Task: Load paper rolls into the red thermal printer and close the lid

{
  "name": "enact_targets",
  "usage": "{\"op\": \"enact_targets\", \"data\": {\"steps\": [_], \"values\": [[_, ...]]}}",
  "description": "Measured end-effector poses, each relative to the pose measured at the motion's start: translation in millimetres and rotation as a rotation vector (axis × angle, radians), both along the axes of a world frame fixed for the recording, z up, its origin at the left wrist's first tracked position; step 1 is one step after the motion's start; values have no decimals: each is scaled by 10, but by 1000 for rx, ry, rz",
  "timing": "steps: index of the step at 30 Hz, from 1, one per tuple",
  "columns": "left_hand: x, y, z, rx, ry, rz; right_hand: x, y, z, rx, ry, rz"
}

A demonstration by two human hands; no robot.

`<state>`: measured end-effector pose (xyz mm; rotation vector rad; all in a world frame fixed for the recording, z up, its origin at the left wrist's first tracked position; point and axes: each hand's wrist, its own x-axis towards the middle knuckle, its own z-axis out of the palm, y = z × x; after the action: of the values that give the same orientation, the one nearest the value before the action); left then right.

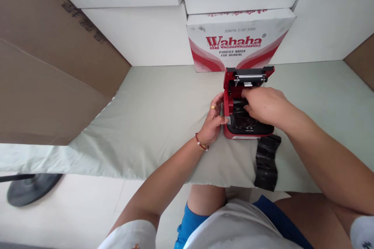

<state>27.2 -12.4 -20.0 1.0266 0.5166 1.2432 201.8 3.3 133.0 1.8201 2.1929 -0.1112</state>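
A small red and black printer (247, 130) stands on the cloth with its lid (249, 72) raised. My left hand (214, 120) grips the printer's left side, the thumb at its front corner and the fingers along the side wall. Into the compartment reaches my right hand (264, 103), its thumb and fingers pinched about the right end of a black roll (240, 102); the other fingertips are partly hidden. Shiny black film (244, 120) runs from the roll over the front part of the printer. A wavy black strip of film (266, 163) lies at the printer's front right, reaching the table edge.
A green-grey cloth (152, 124) covers the table. Behind the printer stands a Wahaha water carton (236, 52), backed by stacked white boxes (157, 35). A large brown carton (52, 85) stands at left, and another brown box (362, 60) at far right.
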Motion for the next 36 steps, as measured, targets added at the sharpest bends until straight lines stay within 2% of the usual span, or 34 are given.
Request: {"op": "enact_targets", "data": {"steps": [4,9,13,17,27,36], "values": [[-13,-6,12,14,10,-8,174,-161,29,73,93,-12],[-21,-19,41,10,1,-5,284,-222,78,52,138,40],[-17,-19,66,-30,-15,10,223,-79,85,-58,72,12],[-13,-13,66,-34,-9,5,148,24,68,-62,22,30],[6,-13,58,-8,-9,13,-31,34,2,-61,-50,34],[9,5,57,-17,2,7,55,-85,-143,120,67,-27]]}}
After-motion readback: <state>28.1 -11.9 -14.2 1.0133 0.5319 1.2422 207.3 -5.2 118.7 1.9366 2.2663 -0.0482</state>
